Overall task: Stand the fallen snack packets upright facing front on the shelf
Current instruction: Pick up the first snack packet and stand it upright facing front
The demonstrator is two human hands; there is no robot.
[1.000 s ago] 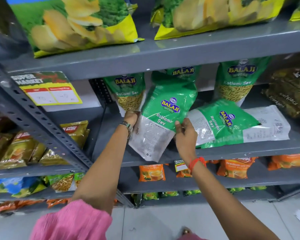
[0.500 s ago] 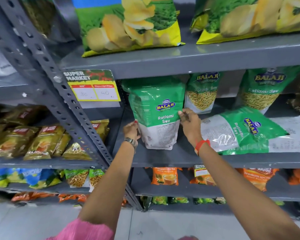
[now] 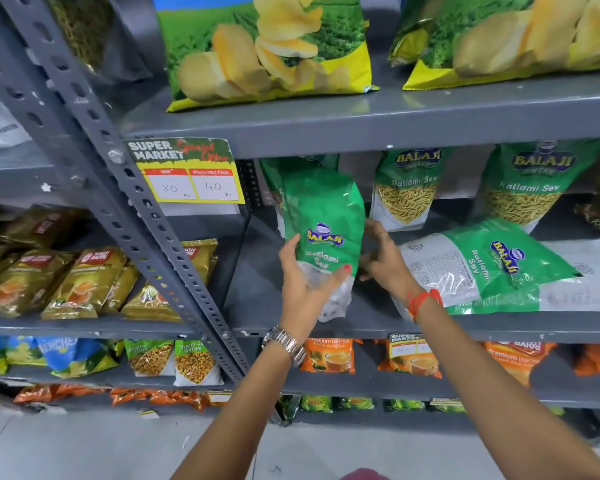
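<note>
A green Balaji Ratlami Sev packet (image 3: 323, 216) stands upright at the left end of the grey shelf (image 3: 291, 327), its back side toward me. My left hand (image 3: 305, 278) grips its lower part from the front. My right hand (image 3: 381, 261) is just to its right, fingers spread, at or near the packet's edge. A second green packet (image 3: 482, 268) lies flat on its side to the right, partly over another fallen packet (image 3: 579, 275). Two more Ratlami Sev packets (image 3: 407, 188) (image 3: 527, 188) stand upright, fronts forward, at the back.
A slanted grey upright (image 3: 125, 188) with a price tag (image 3: 191, 171) borders the shelf on the left. Large chip bags (image 3: 267, 50) sit on the shelf above. Orange tea packets (image 3: 329, 355) fill the shelf below. Gold packets (image 3: 84, 282) stand in the left bay.
The held packet went from tilted off the shelf edge to upright at the shelf's left end. My left hand shifted to its lower front; my right hand came off its side.
</note>
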